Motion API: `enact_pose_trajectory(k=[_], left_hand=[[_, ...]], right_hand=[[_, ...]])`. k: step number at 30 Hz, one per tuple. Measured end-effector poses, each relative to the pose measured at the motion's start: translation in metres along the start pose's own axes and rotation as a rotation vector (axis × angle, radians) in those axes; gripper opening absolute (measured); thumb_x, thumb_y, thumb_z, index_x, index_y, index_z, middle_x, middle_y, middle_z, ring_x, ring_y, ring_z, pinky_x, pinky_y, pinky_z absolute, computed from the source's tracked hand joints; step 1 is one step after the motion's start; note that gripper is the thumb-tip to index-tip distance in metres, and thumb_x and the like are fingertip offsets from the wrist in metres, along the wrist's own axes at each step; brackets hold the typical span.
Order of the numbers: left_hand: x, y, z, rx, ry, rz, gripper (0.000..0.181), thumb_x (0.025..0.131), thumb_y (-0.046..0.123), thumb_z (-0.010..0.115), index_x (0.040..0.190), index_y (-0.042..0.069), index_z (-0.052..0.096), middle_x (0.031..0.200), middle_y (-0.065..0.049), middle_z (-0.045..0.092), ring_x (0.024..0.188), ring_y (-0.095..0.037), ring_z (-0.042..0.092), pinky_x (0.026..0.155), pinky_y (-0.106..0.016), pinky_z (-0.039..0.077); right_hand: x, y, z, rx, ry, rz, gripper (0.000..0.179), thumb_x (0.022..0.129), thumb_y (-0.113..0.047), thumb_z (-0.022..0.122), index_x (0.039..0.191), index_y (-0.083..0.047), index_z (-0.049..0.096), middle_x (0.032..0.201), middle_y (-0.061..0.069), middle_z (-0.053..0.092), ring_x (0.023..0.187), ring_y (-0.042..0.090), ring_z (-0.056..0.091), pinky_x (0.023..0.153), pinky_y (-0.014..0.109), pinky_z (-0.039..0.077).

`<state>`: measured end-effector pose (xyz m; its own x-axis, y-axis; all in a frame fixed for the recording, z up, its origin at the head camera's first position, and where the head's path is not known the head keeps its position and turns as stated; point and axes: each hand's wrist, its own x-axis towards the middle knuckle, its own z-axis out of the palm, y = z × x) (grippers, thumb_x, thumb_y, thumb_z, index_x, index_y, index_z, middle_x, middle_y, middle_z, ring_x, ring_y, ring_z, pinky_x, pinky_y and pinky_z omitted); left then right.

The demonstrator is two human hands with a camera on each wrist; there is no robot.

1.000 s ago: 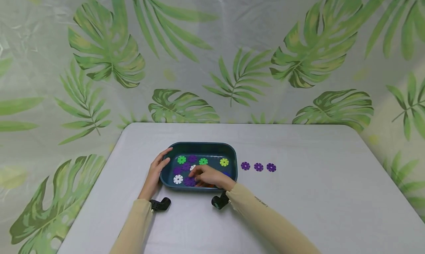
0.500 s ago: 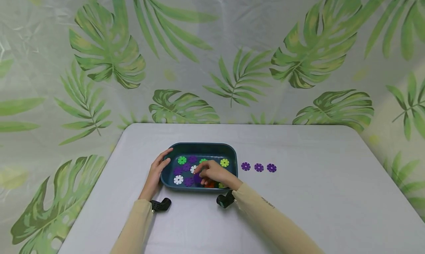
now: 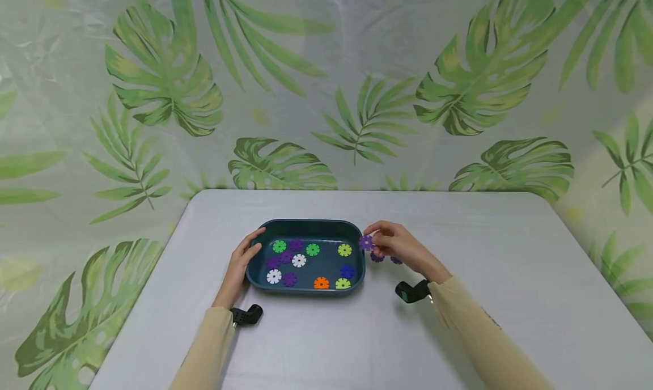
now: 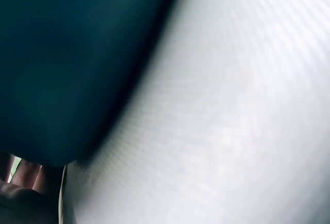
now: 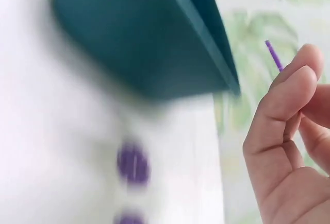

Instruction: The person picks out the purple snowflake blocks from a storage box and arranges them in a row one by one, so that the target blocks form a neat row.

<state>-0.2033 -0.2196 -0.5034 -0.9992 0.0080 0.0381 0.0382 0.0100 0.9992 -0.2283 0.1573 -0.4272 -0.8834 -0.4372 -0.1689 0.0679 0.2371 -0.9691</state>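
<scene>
My right hand (image 3: 403, 246) pinches a purple notched plastic disc (image 3: 365, 242) between thumb and fingers, raised by the right rim of the dark teal basin (image 3: 306, 291). In the right wrist view the disc (image 5: 274, 55) shows edge-on beyond the fingertips. My left hand (image 3: 240, 265) holds the basin's left end, fingers along its side and thumb at the rim. Inside the basin lie several loose discs, among them a white disc (image 3: 274, 276), a green disc (image 3: 313, 249), an orange disc (image 3: 321, 283) and a blue disc (image 3: 347, 271).
Right of the basin, purple discs lie on the white-covered table (image 3: 484, 254); one purple disc (image 3: 377, 257) shows below my right hand, which partly hides the row. A leaf-patterned curtain (image 3: 357, 84) hangs behind the table.
My right hand has come up out of the basin and moved right past its rim, carrying a purple disc. The left hand and the basin have stayed in place.
</scene>
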Motion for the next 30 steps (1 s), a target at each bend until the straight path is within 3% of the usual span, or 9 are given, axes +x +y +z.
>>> enact_pose_trajectory(k=[7,13,18,25,28,30], left_hand=[[-0.001,0.000,0.000,-0.008,0.001,-0.010,0.041,0.101,0.019,0.048,0.142,0.013,0.047,0.150,0.000,0.034,0.139,-0.014,0.023,0.113,-0.037,0.015],[-0.003,0.009,0.001,-0.028,-0.018,-0.023,0.042,0.102,0.014,0.046,0.143,0.009,0.044,0.152,-0.004,0.031,0.141,-0.017,0.020,0.114,-0.038,0.013],[-0.007,0.020,0.004,-0.011,-0.027,-0.025,0.043,0.101,0.011,0.046,0.143,0.004,0.042,0.153,-0.009,0.028,0.142,-0.022,0.018,0.114,-0.042,0.013],[0.000,0.001,0.000,-0.017,0.000,-0.012,0.041,0.101,0.018,0.049,0.141,0.012,0.047,0.151,-0.001,0.033,0.139,-0.014,0.022,0.113,-0.036,0.014],[0.001,-0.002,0.000,-0.011,-0.001,0.000,0.041,0.101,0.020,0.049,0.141,0.012,0.047,0.151,0.000,0.034,0.139,-0.014,0.022,0.113,-0.036,0.014],[-0.003,0.006,0.001,-0.017,-0.009,-0.003,0.041,0.101,0.018,0.048,0.142,0.010,0.046,0.151,-0.002,0.032,0.140,-0.015,0.021,0.113,-0.037,0.014]], right_hand=[[-0.035,0.040,-0.071,-0.005,0.134,0.055,0.031,0.100,-0.006,0.044,0.124,0.012,0.045,0.089,0.010,0.052,0.072,0.013,0.053,0.070,0.030,0.051],[-0.058,0.075,-0.105,-0.047,0.215,0.114,0.032,0.097,-0.001,0.044,0.123,0.018,0.044,0.090,0.010,0.054,0.070,0.012,0.056,0.066,0.027,0.052],[-0.062,0.085,-0.111,-0.118,0.231,0.119,0.031,0.097,0.000,0.044,0.121,0.018,0.046,0.087,0.011,0.059,0.069,0.013,0.059,0.065,0.026,0.052],[-0.060,0.080,-0.102,-0.306,0.275,0.155,0.029,0.095,0.000,0.042,0.119,0.013,0.051,0.081,0.011,0.062,0.067,0.018,0.063,0.062,0.027,0.052],[-0.058,0.073,-0.099,-0.312,0.286,0.131,0.030,0.094,-0.001,0.042,0.120,0.012,0.051,0.086,0.016,0.059,0.068,0.018,0.063,0.063,0.028,0.053],[-0.055,0.067,-0.095,-0.271,0.283,0.092,0.030,0.095,-0.001,0.043,0.120,0.013,0.051,0.091,0.019,0.057,0.067,0.018,0.062,0.063,0.029,0.054]])
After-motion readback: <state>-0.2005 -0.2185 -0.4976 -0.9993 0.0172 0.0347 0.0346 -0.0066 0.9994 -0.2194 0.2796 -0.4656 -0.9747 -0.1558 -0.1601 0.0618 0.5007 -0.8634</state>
